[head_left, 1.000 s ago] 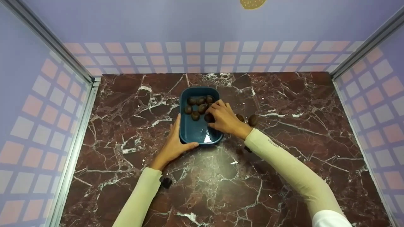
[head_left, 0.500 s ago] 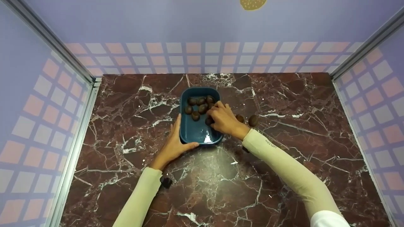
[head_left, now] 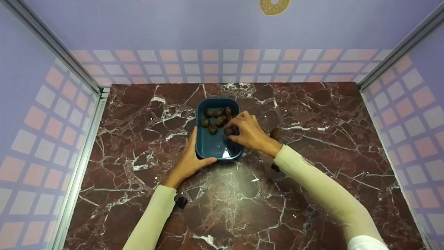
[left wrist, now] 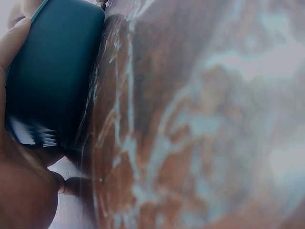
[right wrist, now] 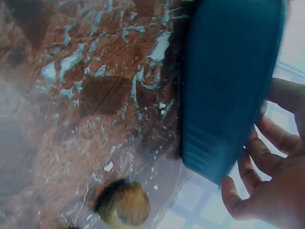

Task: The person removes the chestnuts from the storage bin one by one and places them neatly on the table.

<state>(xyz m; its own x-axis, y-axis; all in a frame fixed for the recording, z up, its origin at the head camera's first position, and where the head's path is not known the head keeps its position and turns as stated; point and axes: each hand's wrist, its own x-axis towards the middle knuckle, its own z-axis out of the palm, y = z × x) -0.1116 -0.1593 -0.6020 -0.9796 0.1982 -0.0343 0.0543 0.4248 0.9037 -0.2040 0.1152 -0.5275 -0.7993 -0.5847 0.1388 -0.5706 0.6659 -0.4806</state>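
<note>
A blue rectangular container (head_left: 218, 147) stands on the marble-patterned surface, with several brown kiwis (head_left: 213, 130) toward its far end. My left hand (head_left: 190, 159) holds its near left corner, fingers along the left side and thumb across the near side. Over the right rim reaches my right hand (head_left: 249, 132), its thumb and fingers curled round one kiwi (head_left: 228, 131) inside. In the right wrist view the container's wall (right wrist: 228, 86) hides most of what those fingers hold. The left wrist view shows the container's outer wall (left wrist: 57, 67) against the left hand (left wrist: 26, 186).
Right of the container a loose kiwi (head_left: 275, 133) lies on the marble surface (head_left: 329, 156); another beside it is mostly covered by the right hand. Panels with a check pattern (head_left: 230, 66) close off the back and both sides.
My right thumb and fingers have spread a little round the kiwi since half a second ago. The left hand and container stay in place; the head view has shifted slightly.
</note>
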